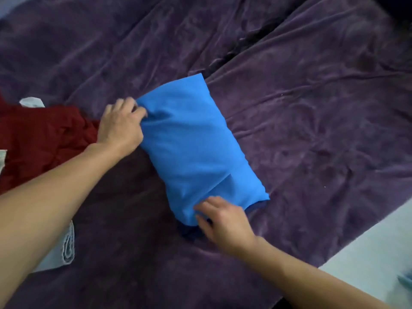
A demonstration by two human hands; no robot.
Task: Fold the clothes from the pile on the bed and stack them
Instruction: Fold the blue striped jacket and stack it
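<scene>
A bright blue garment [196, 148] lies folded into a long rectangle on the purple bedspread [312, 112], running from the upper middle toward the lower right. My left hand [121, 126] grips its far left corner, fingers curled into the cloth. At the near end my right hand [223, 219] pinches the blue fabric's edge, and a strip of darker blue cloth shows just under it. A crumpled dark red garment [42, 139] sits at the left, partly behind my left forearm.
A pale grey-white garment [66, 248] lies under my left forearm near the left edge, and another pale piece [31, 101] peeks out above the red one. The bed's edge and a light floor [379, 253] are at the lower right.
</scene>
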